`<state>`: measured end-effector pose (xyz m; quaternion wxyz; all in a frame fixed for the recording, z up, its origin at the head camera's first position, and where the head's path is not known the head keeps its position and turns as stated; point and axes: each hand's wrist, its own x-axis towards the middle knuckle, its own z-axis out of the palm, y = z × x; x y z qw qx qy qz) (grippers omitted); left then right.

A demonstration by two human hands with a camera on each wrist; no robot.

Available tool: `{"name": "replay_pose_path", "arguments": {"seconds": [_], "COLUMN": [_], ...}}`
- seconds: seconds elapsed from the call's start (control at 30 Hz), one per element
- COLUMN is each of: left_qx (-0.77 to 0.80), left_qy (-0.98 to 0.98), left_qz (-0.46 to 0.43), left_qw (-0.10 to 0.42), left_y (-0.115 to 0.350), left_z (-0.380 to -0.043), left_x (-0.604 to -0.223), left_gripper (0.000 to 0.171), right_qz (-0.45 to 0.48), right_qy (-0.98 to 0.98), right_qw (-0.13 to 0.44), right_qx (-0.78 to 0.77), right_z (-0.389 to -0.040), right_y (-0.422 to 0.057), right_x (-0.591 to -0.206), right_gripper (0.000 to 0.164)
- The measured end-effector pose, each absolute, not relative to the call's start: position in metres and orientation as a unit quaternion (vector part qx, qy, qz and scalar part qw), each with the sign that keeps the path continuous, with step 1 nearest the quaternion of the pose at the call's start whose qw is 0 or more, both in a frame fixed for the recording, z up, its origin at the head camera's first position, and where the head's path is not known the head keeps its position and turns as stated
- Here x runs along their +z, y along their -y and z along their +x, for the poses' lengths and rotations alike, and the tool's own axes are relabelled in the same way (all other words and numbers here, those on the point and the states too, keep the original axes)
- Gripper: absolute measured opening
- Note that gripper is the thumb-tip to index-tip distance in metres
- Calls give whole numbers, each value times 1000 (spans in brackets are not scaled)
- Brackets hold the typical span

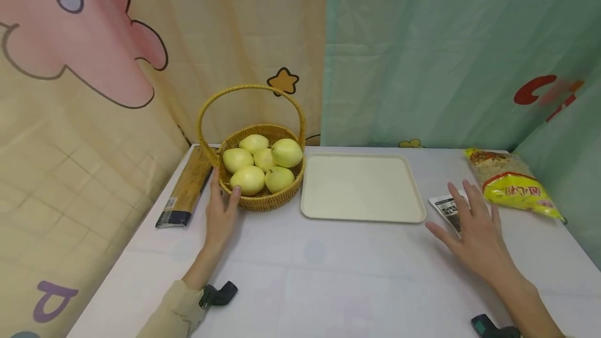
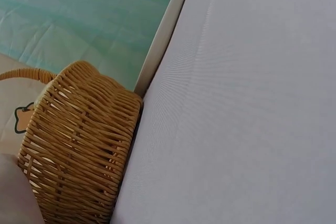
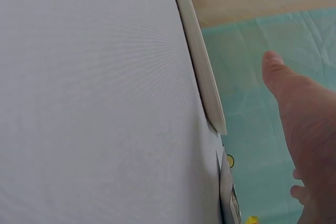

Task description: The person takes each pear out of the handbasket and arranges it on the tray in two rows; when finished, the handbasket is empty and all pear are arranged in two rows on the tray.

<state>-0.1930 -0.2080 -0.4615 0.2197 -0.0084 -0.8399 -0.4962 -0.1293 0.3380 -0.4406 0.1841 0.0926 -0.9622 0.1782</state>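
At the left of the table stands a wicker basket (image 1: 265,202) with a tall hoop handle, holding several pale yellow-green fruits (image 1: 247,180) that look like pears or melons. My left hand (image 1: 221,218) is at the basket's near left side, thumb and fingertips right at its rim, fingers fairly straight. In the left wrist view the basket's woven wall (image 2: 84,140) fills the left side, with part of my hand at the corner. My right hand (image 1: 479,236) hovers with fingers spread and nothing held, over a small white-and-black packet (image 1: 446,207) that it partly covers.
A cream rectangular tray (image 1: 361,186) lies between the basket and the packet. Left of the basket is a long brown package with a dark end (image 1: 190,184). A yellow food bag (image 1: 514,184) lies at the back right. Printed curtains (image 1: 418,56) hang behind the table.
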Motion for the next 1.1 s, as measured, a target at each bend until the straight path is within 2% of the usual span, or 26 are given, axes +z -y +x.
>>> {"name": "replay_pose_path", "arguments": {"seconds": [1.1], "left_qx": [-529], "left_qy": [816], "left_qz": [-9], "left_qw": [232], "left_y": [205], "left_z": [-195], "left_x": [-465], "left_gripper": [76], "right_qz": [89], "right_qy": [960], "right_qw": [188], "right_qx": [188], "right_z": [-128], "right_y": [-337], "right_x": [-441], "right_gripper": [102]}}
